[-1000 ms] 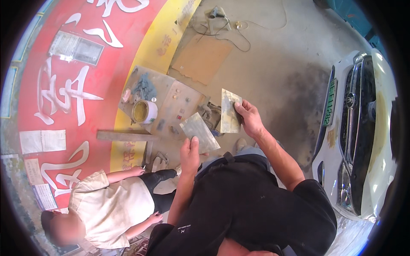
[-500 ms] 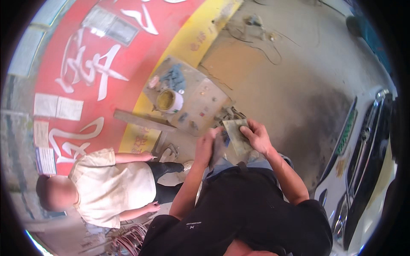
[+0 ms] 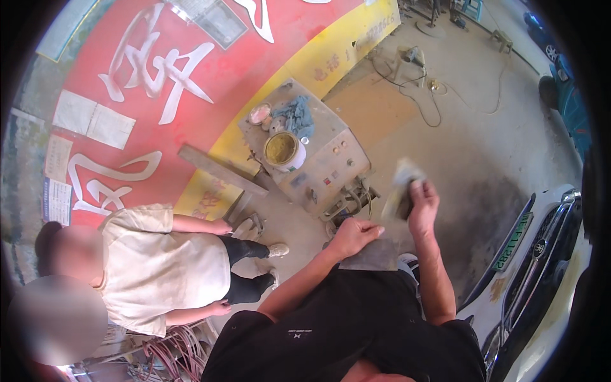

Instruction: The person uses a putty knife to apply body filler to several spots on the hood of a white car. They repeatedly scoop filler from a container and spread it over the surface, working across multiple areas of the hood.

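My left hand (image 3: 358, 237) pinches a dark grey, flat rectangular scraper plate (image 3: 374, 257) close against my front. In my right hand (image 3: 424, 207), a pale yellowish putty spreader (image 3: 398, 188) with smears on it is gripped between thumb and fingers. It is blurred by motion and held up, tilted, apart from the grey plate. Beyond my hands to the left, an open white tin (image 3: 296, 159) of yellowish-brown paste stands on a grey metal cabinet (image 3: 347, 143). A blue rag (image 3: 294, 116) and a round pinkish container (image 3: 259, 114) lie behind the tin.
A person in a cream shirt (image 3: 172, 267) stands at left. A white car's front (image 3: 509, 267) is close on the right. A wooden board (image 3: 219, 169) leans by a red and yellow sign (image 3: 210, 102). Coiled hoses (image 3: 178, 350) lie lower left; a cable-draped stool (image 3: 410, 67) is far off.
My hands have moved apart: the right has swung right with the pale spreader, while the left has come lower and nearer with the grey plate. The view has shifted.
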Tool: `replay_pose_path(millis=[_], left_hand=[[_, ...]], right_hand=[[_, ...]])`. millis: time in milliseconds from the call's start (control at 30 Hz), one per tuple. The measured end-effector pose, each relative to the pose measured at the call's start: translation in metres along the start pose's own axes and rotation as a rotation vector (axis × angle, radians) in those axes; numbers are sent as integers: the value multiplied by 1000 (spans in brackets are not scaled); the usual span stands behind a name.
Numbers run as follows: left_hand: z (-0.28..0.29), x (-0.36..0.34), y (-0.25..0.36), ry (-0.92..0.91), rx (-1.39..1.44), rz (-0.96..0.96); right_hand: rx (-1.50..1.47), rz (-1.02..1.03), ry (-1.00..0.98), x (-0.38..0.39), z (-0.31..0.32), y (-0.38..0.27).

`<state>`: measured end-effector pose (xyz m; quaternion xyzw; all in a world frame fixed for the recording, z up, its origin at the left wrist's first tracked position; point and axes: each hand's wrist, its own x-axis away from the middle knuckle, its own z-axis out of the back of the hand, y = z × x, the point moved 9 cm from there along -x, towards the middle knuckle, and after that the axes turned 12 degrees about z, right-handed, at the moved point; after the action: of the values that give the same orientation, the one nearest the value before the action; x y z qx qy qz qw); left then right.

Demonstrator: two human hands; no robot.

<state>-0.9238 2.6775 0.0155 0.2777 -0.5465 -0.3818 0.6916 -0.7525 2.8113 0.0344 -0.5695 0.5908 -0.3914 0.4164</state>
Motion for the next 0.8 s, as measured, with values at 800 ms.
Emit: replay_pose_path(millis=[800], left_hand=[[72, -43, -95, 294, 863, 250]], right_hand=[[954, 767, -675, 75, -97, 0]])
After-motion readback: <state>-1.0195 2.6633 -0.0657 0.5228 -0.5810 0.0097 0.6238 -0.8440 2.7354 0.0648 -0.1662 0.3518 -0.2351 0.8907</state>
